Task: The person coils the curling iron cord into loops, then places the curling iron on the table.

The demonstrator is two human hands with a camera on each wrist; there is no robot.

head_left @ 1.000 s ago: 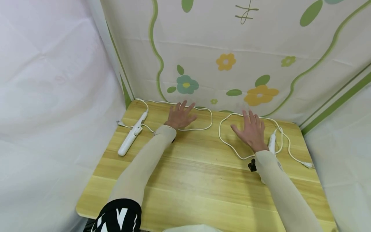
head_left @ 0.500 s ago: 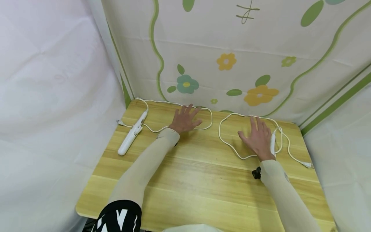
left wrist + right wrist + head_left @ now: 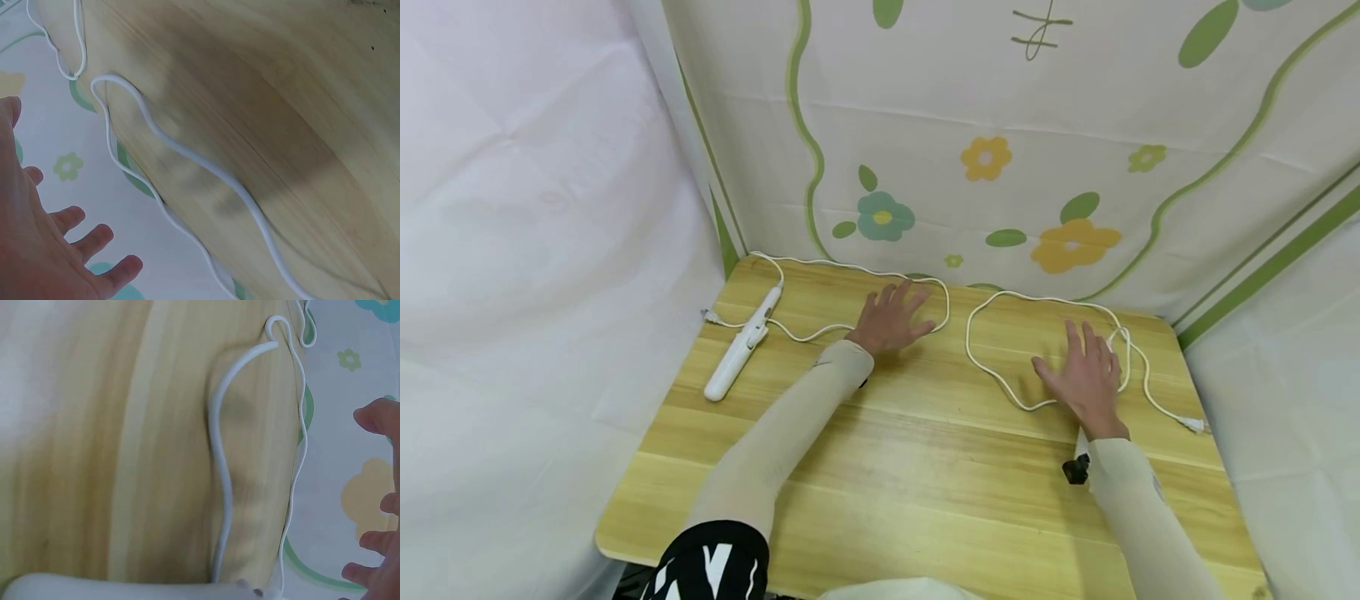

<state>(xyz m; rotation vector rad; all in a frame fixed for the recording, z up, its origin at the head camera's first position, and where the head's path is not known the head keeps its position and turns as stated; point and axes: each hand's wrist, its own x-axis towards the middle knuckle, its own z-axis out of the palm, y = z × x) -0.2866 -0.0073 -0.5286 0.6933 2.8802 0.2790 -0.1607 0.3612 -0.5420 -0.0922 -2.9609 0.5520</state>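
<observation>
My left hand [image 3: 891,321] hovers with spread fingers over a white cord [image 3: 808,337] and holds nothing. That cord runs to a white curling iron [image 3: 737,354] lying slanted on the left of the table, apart from the hand. Above a second white curling iron [image 3: 1082,442] is my right hand [image 3: 1086,382], fingers spread and nothing in them; hand and wrist hide most of that iron. Its pale body [image 3: 125,590] shows along the bottom of the right wrist view. The second cord [image 3: 992,375] loops out to the hand's left.
Both cords end in plugs, one plug [image 3: 711,317] at the left edge and another plug [image 3: 1192,425] at the right. The wooden table [image 3: 925,492] meets a flower-printed cloth [image 3: 925,108] at the back. White cloth [image 3: 535,292] hangs at the left side.
Both hands have drifted right and slightly back toward the body, fingers still spread. The right hand now covers more of its curling iron's handle. The irons and cords have not moved.
</observation>
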